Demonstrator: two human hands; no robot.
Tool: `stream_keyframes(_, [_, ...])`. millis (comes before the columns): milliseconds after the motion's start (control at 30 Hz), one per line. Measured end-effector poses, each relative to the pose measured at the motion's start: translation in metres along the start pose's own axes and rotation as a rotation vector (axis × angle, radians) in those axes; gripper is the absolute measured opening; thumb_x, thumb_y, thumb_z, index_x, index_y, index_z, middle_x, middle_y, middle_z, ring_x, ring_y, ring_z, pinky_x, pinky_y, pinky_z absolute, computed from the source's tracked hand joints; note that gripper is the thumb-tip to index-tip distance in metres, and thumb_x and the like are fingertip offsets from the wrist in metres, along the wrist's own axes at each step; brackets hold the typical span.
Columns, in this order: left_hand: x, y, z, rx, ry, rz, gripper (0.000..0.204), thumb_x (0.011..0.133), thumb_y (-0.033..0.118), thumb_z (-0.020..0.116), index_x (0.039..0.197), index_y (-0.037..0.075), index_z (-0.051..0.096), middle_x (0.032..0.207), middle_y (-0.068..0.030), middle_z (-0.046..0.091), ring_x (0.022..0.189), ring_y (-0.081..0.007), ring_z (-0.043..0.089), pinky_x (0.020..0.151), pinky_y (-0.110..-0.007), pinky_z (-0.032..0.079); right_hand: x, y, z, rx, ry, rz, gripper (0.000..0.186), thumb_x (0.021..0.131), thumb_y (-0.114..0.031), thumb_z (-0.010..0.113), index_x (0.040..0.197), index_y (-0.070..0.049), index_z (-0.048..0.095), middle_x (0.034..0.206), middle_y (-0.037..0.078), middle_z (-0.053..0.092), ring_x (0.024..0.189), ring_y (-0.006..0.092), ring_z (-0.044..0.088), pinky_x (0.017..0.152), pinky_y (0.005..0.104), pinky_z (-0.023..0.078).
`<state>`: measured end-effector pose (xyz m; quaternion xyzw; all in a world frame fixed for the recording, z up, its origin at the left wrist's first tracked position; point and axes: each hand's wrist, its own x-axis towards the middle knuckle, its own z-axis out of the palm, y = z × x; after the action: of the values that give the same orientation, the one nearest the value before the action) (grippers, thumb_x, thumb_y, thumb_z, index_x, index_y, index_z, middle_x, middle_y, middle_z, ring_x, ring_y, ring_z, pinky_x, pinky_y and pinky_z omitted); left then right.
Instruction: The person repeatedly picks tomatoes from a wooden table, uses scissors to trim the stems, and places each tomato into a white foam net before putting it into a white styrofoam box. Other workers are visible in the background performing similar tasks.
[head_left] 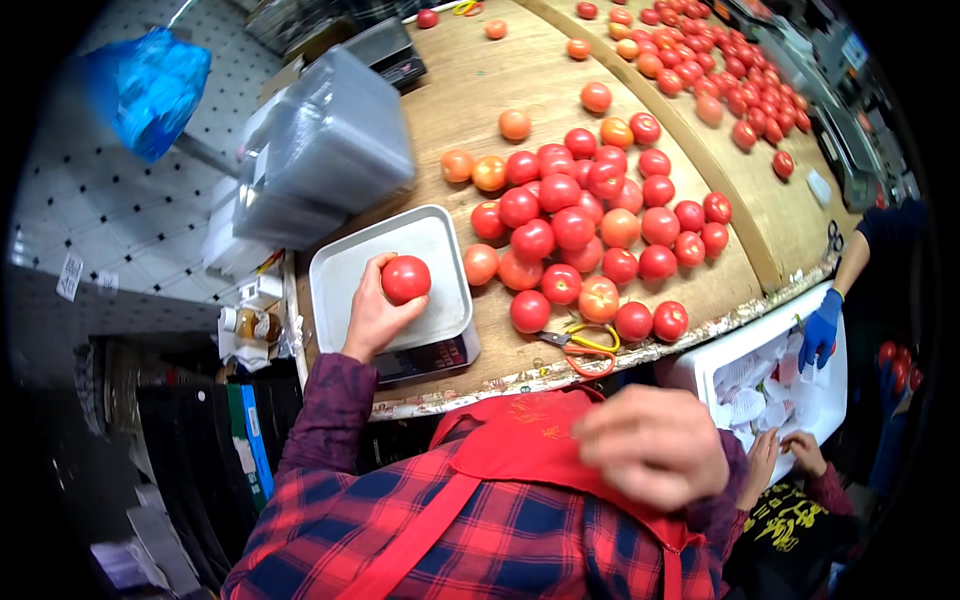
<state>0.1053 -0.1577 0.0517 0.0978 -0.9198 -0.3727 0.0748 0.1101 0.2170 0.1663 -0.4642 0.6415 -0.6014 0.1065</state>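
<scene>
My left hand [376,316] is closed round a red tomato [406,280], over the pale tray of a weighing scale [443,232]. Whether the tomato rests on the tray I cannot tell. In front of the red apron [520,440] is my right hand [655,450], smeared by motion, so its fingers do not show clearly. A heap of red and orange tomatoes [575,228] lies on the wooden table [450,100], just right of the scale. Scissors [592,350] with yellow and orange handles lie at the table's near edge, below the heap.
Stacked clear plastic boxes [340,140] stand behind the scale, with a blue plastic bag [155,90] to their left. More tomatoes [720,75] cover the far right beyond a wooden divider. Other people's hands, one blue-gloved [820,328], reach into a white bin [705,375] of netting.
</scene>
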Motion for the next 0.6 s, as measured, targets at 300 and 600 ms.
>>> stream_keyframes(300, [0.008,-0.063,-0.055,-0.035,0.199,0.055,0.085,0.071,0.025,0.082,0.141,0.004,0.039,0.141,-0.0187,0.043,0.133,-0.0302,0.04,0.111,-0.04,0.031,0.061,-0.083,0.018,0.118,-0.189,-0.391,0.012,0.081,-0.006,0.06,0.085,0.0,0.068,0.093,0.013,0.069,0.091,0.0266,0.066,0.076,0.0365,0.052])
stream_keyframes(600, [-0.007,-0.056,-0.119,-0.159,0.435,-0.086,0.06,0.084,0.028,0.074,0.134,0.005,0.05,0.128,-0.0142,0.056,0.123,-0.0234,0.05,0.107,-0.04,0.034,0.066,-0.083,0.028,0.559,-0.356,-0.363,0.01,0.087,-0.006,0.06,0.084,-0.002,0.069,0.091,0.011,0.07,0.086,0.0269,0.067,0.079,0.039,0.051])
